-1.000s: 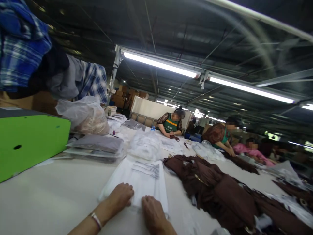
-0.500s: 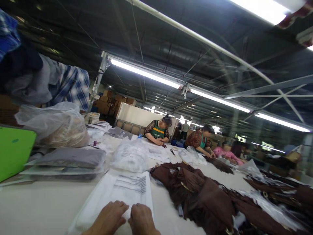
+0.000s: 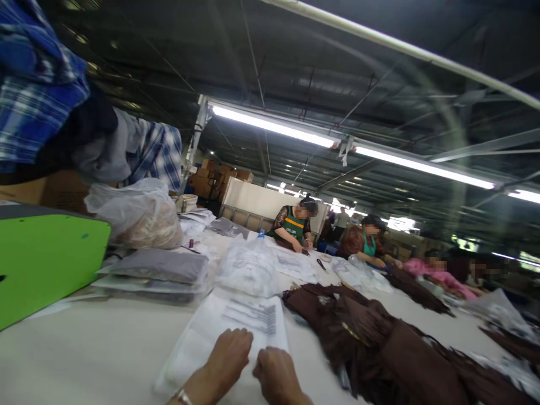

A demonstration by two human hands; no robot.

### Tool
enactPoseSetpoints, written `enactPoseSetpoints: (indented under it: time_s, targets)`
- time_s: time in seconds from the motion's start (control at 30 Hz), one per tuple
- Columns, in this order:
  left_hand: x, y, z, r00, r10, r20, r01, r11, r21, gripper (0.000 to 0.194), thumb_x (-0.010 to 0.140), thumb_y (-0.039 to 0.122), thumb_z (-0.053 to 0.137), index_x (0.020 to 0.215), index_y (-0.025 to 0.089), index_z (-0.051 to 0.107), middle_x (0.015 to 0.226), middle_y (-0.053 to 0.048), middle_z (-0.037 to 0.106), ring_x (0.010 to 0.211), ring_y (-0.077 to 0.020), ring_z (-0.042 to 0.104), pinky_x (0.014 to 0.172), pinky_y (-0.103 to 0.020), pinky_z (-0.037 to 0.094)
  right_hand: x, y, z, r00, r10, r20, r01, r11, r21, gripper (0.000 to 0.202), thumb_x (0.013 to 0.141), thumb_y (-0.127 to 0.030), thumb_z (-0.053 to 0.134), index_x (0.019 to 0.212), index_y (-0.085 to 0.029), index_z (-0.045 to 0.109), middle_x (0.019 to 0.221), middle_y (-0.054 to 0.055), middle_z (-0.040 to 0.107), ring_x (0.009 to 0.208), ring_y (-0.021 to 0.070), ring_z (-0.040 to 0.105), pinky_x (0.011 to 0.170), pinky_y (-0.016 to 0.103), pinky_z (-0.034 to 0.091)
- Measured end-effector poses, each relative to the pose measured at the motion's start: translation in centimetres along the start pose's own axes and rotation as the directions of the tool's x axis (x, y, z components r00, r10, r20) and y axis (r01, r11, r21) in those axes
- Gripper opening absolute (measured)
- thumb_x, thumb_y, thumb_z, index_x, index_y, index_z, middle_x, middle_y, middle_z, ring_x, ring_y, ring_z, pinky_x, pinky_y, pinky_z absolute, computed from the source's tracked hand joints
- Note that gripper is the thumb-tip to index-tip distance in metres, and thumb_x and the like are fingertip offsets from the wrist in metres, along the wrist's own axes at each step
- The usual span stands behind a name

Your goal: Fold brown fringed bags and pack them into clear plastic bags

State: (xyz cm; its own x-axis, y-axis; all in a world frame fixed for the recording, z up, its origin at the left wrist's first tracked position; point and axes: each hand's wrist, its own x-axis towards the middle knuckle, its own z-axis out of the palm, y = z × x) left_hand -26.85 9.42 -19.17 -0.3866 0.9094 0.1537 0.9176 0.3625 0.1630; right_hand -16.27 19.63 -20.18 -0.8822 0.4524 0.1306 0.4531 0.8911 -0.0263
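Swinging leftward over the past half second, the view takes in more of the one green box (image 3: 50, 264), with one grey packet pile (image 3: 156, 267) next along. Two hands, left hand (image 3: 230, 354) and right hand (image 3: 276, 371), have curled in, slightly apart, over one flat white plastic stack (image 3: 202, 337) on the table (image 3: 105, 349), suggesting handling continues, though any grip is unclear; rightward lies one brown heap (image 3: 392, 343), its pieces uncountable.

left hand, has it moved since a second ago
Yes: judged against the green box, the left hand has moved to the right, farther from it.
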Motion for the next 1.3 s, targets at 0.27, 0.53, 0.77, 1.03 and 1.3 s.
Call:
enactPoseSetpoints:
  time_s: [0.27,0.53,0.77,1.03,1.3]
  targets:
    - [0.4,-0.6,0.7,0.999,-0.020,0.031,0.021,0.999,-0.038,0.024,0.084,0.019,0.044,0.085,0.021,0.068,0.092,-0.008,0.073,0.090,-0.0256,0.068,0.075,-0.035,0.047,0.1,0.2,-1.6,0.996,0.045,0.077,-0.051,0.996,0.077,0.020,0.068,-0.034,0.082,0.084,-0.023,0.078,0.082,0.007,0.077,0.079,0.0238,0.071,0.065,0.025,0.049]
    - [0.1,0.2,1.5,0.999,0.053,0.001,-0.053,0.998,-0.015,0.032,0.087,0.006,0.035,0.105,0.019,0.059,0.107,-0.010,0.068,0.102,-0.0266,0.063,0.086,-0.040,0.046,-0.7,0.1,-2.2,0.995,0.090,0.031,-0.092,0.993,0.075,0.015,0.077,-0.030,0.069,0.087,-0.020,0.075,0.085,0.006,0.077,0.079,0.0218,0.072,0.062,0.024,0.047]
    - [-0.5,1.2,1.6,0.997,0.077,0.002,-0.077,0.997,-0.007,0.026,0.097,0.015,0.037,0.119,0.020,0.049,0.107,-0.010,0.067,0.101,-0.0243,0.065,0.083,-0.035,0.049,-1.0,0.1,-0.8,0.999,0.040,-0.010,-0.041,0.998,-0.040,0.021,0.091,-0.013,0.047,0.099,-0.017,0.067,0.098,0.012,0.072,0.092,0.0243,0.068,0.074,0.031,0.047]
    - [-4.4,-3.8,-1.7,0.988,-0.147,-0.050,0.143,0.987,-0.071,0.024,0.090,0.005,0.040,0.098,0.016,0.060,0.101,-0.014,0.067,0.097,-0.0289,0.066,0.084,-0.043,0.048,-4.6,4.5,-1.7,0.998,0.060,-0.016,-0.061,0.997,-0.048,0.013,0.089,-0.014,0.052,0.097,-0.021,0.060,0.096,0.008,0.070,0.092,0.0230,0.065,0.071,0.029,0.041]
    - [-11.0,-9.3,-2.1,0.800,-0.595,-0.077,0.496,0.729,-0.472,0.011,0.086,0.016,0.049,0.090,0.016,0.059,0.086,-0.012,0.068,0.092,-0.0294,0.065,0.075,-0.039,0.051,-9.8,7.2,1.2,0.888,0.460,0.008,-0.356,0.676,0.645,0.012,0.074,-0.020,0.066,0.076,-0.021,0.054,0.062,-0.002,0.057,0.056,0.0149,0.053,0.051,0.024,0.030]
